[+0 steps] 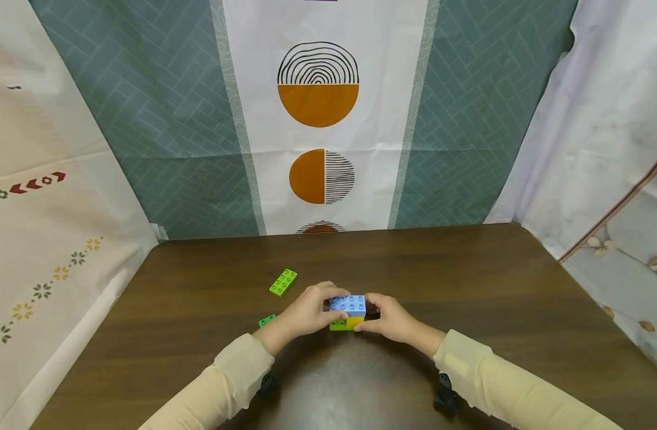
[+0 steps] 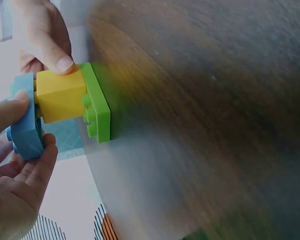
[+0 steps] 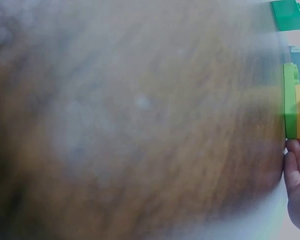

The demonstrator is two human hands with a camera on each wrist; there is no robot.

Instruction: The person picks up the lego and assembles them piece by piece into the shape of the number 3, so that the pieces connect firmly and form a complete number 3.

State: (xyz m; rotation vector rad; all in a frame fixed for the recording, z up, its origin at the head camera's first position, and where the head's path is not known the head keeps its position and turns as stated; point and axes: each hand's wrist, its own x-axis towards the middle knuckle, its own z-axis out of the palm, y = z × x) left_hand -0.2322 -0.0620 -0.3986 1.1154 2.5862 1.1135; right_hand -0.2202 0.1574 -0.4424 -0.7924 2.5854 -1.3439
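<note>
A light blue building brick (image 1: pixel 347 306) sits above a yellow brick (image 2: pixel 62 95), which stands on the studs of a flat lime green brick (image 2: pixel 100 107) on the table. My left hand (image 1: pixel 311 312) pinches the blue brick between thumb and fingers. In the left wrist view, one side of the blue brick meets the yellow one and its other end overhangs. From the right side, my right hand (image 1: pixel 391 319) grips the yellow brick, its thumb on the near face. The right wrist view catches only part of this stack at its edge.
A second flat lime green brick (image 1: pixel 283 282) lies farther back on the brown table (image 1: pixel 441 269). Beside my left forearm is a darker green brick (image 1: pixel 266 320), partly hidden by the arm. Patterned cloths (image 1: pixel 189 119) hang behind and at both sides.
</note>
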